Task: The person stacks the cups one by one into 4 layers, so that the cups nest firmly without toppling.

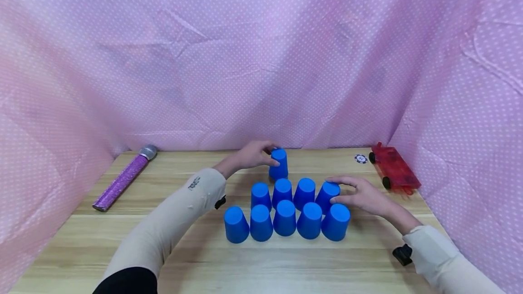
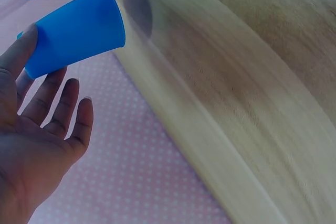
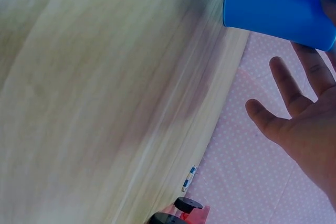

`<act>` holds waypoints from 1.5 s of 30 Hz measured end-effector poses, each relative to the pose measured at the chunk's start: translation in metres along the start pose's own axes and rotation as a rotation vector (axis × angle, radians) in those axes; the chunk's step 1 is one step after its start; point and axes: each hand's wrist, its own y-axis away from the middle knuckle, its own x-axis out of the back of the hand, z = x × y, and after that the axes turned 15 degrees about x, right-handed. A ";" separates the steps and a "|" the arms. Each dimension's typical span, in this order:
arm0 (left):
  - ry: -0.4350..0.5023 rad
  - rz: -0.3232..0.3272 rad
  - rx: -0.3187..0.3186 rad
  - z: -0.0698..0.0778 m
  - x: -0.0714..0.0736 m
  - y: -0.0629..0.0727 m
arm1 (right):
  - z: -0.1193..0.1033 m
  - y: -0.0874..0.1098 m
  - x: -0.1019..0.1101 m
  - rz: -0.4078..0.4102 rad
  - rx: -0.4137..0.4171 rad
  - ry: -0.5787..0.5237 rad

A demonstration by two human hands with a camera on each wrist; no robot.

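Fingers of the left hand (image 1: pixel 254 154) pinch a mid-frame blue cup (image 1: pixel 280 171), the right hand (image 1: pixel 362 193) a right-of-centre cup (image 1: pixel 325 197), seemingly steadying both.

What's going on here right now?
A person is handling upside-down blue cups on a wooden table. Their left hand pinches a lone cup beyond two rows; their right hand grips the rightmost cup of the four-cup row. Five more stand in the nearer row. A purple microphone lies off left.
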 end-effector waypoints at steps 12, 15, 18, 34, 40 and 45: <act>-0.057 -0.004 0.017 0.001 -0.007 -0.005 | 0.000 -0.002 0.000 0.003 0.010 -0.012; -0.065 0.000 0.015 0.000 -0.008 -0.007 | 0.000 -0.002 0.000 0.003 0.010 -0.018; -0.065 -0.001 0.018 0.000 -0.009 -0.009 | 0.001 -0.002 0.000 0.003 0.012 -0.014; -0.057 -0.009 0.040 -0.004 -0.014 -0.010 | 0.001 -0.003 -0.001 -0.009 0.008 -0.007; -0.048 -0.034 0.013 -0.005 -0.015 -0.010 | 0.001 -0.002 -0.001 -0.006 0.006 -0.001; -0.016 -0.045 -0.017 -0.005 -0.010 -0.003 | 0.002 0.000 0.001 0.000 0.001 0.008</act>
